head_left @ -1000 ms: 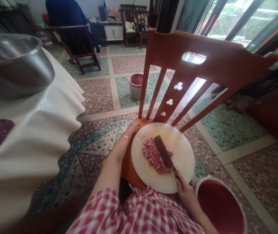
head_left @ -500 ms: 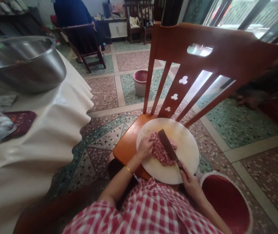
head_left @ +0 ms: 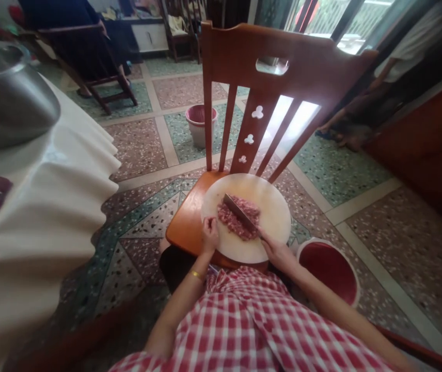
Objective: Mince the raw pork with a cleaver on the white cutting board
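A round pale cutting board (head_left: 271, 212) lies on the seat of a wooden chair (head_left: 184, 232) in front of me. A heap of pink minced meat (head_left: 240, 219) sits in its middle. My right hand (head_left: 277, 250) grips the handle of a cleaver (head_left: 239, 213), whose blade rests across the meat. My left hand (head_left: 209, 235) is curled at the board's near left edge, beside the meat; I cannot make out whether it holds anything. A gold bangle shows on my left wrist.
A red bucket (head_left: 329, 268) stands on the floor right of the chair, a pink one (head_left: 200, 124) beyond it. A table with a white cloth (head_left: 50, 206) and a steel bowl (head_left: 12, 103) is at left. A person's legs (head_left: 345, 134) are at far right.
My left hand moved from the board's far left rim to the meat, then back to the near left edge. The cleaver stayed on the meat. The camera view pulled back.
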A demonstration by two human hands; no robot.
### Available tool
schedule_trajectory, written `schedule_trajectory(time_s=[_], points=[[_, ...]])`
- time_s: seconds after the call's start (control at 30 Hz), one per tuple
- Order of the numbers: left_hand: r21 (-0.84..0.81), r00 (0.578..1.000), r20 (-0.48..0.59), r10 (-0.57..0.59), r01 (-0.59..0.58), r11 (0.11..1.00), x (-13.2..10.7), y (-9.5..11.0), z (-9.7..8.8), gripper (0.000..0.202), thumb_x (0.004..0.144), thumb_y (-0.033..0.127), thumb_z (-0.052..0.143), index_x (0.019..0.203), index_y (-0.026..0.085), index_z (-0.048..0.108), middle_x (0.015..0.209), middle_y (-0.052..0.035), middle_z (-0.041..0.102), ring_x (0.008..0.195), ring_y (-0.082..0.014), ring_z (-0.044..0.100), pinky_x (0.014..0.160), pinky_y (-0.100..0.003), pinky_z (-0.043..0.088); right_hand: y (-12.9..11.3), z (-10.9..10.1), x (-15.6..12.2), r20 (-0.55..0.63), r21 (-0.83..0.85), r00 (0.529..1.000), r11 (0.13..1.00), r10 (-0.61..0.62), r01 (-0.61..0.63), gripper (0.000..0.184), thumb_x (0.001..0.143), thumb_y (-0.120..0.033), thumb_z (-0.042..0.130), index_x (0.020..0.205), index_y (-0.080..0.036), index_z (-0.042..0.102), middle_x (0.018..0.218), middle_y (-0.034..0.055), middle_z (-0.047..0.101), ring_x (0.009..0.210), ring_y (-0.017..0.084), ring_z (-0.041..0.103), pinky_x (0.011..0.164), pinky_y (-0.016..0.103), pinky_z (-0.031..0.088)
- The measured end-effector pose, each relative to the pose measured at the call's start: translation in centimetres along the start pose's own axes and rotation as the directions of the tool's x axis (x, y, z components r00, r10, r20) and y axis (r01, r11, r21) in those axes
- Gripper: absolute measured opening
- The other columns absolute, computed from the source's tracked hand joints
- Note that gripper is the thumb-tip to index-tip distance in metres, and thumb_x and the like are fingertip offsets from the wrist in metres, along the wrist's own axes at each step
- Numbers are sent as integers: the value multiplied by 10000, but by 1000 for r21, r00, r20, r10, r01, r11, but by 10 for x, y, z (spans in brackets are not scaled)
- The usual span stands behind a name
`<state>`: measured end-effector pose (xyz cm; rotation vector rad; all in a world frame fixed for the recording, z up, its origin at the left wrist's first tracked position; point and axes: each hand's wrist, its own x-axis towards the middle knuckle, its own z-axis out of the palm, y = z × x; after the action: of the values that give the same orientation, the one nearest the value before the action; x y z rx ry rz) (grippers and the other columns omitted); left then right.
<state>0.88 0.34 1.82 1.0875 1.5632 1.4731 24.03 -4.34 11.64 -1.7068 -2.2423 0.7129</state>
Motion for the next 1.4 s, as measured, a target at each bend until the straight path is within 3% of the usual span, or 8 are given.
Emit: schedule_trajectory(time_s=[0.23, 0.43, 0.63, 0.83, 0.93, 1.1, 1.27, 1.4], points=[[83, 997, 4, 71, -71, 994, 2, -3, 10, 163, 854, 311, 422, 844, 176, 514, 766, -18, 546, 733, -122, 529, 716, -246, 443, -18, -20, 1, -231, -32, 969, 996, -93, 88, 477, 924, -301, 336, 1390, -201, 346, 1027, 103, 665, 896, 216, 633, 805, 320, 491], [204, 991, 45, 126, -132, 970, -3, -3, 7, 156, 855, 284, 418, 854, 181, 535, 797, -34, 567, 770, -141, 542, 752, -273, 443, 1, -4, -1, -12, -129, 1000, 992, 13, -15, 451, 912, -291, 372, 1362, -267, 390, 916, 52, 698, 808, 214, 655, 713, 310, 519], [216, 987, 67, 147, -158, 964, -2, -2, 8, 149, 853, 279, 417, 842, 188, 534, 793, -29, 558, 768, -140, 533, 748, -265, 438, -19, -21, -3, -184, -132, 979, 989, -89, 66, 464, 932, -309, 323, 1389, -233, 345, 975, 91, 679, 833, 214, 645, 757, 320, 501], [219, 987, 71, 144, -156, 963, -6, -2, 9, 139, 849, 268, 424, 845, 189, 538, 798, -34, 569, 777, -144, 544, 758, -272, 441, -5, -4, -5, -1, -131, 1000, 991, 21, -21, 450, 913, -298, 379, 1362, -278, 388, 978, 59, 697, 802, 227, 670, 679, 316, 531], [165, 993, 58, 99, -108, 980, 0, 3, 5, 162, 853, 290, 419, 833, 185, 541, 770, -23, 570, 747, -134, 545, 723, -252, 446, 1, -17, -14, -90, -84, 996, 996, 25, -33, 450, 917, -305, 370, 1366, -271, 382, 1095, 63, 659, 916, 235, 647, 740, 319, 523], [248, 987, -4, 159, -153, 956, 73, 15, -10, 196, 847, 314, 432, 863, 180, 574, 823, -34, 604, 774, -134, 553, 742, -247, 435, 14, -10, -27, -115, -26, 993, 999, 28, -32, 466, 911, -271, 368, 1377, -265, 357, 1158, 64, 626, 941, 220, 641, 778, 314, 517], [532, 984, 158, 86, -158, 832, 181, -2, -10, 177, 795, 215, 468, 860, 144, 617, 847, -79, 638, 767, -152, 558, 749, -271, 418, 33, 23, -35, -47, -24, 996, 996, 79, -80, 469, 914, -270, 357, 1383, -262, 343, 1084, 72, 660, 896, 217, 656, 754, 330, 532], [708, 960, 278, -22, -190, 681, 223, -25, 6, 165, 746, 194, 531, 856, 124, 634, 840, -103, 642, 754, -161, 552, 737, -276, 407, 34, 31, -39, -57, 18, 995, 996, 85, -85, 468, 927, -281, 326, 1394, -255, 316, 1167, 91, 615, 956, 220, 634, 779, 351, 529]])
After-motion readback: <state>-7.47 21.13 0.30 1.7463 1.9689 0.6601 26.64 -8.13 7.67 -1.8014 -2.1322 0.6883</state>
